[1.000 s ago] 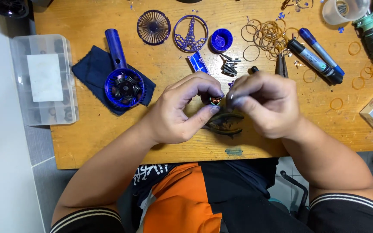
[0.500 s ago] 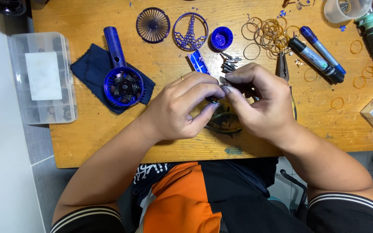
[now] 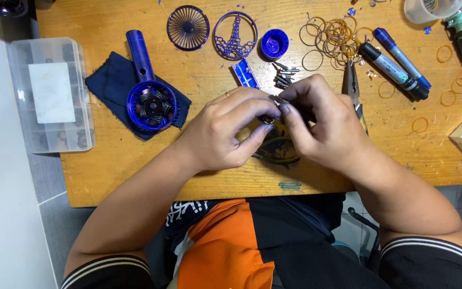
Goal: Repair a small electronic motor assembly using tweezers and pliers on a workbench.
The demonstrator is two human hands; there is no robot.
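Note:
My left hand (image 3: 225, 134) and my right hand (image 3: 322, 126) meet over the middle of the wooden table (image 3: 135, 171). Their fingertips pinch a small round metal part (image 3: 269, 119) between them; most of it is hidden by the fingers. Under the hands lies a dark tool with green handles (image 3: 279, 152). A blue fan housing with a handle (image 3: 149, 101) rests on a dark blue cloth (image 3: 108, 85) to the left of my left hand.
A clear plastic parts box (image 3: 49, 96) hangs over the table's left edge. Along the back lie a blue round grille (image 3: 187, 28), a blue ring with a tower shape (image 3: 235, 35), a blue cap (image 3: 274, 43), small screws (image 3: 284, 75), rubber bands (image 3: 332, 35), pliers (image 3: 353, 91) and two markers (image 3: 394, 64).
Both hands have shifted slightly toward the back of the table and drawn closer together, fingertips now pinching the small part more tightly. Nothing else on the table moved.

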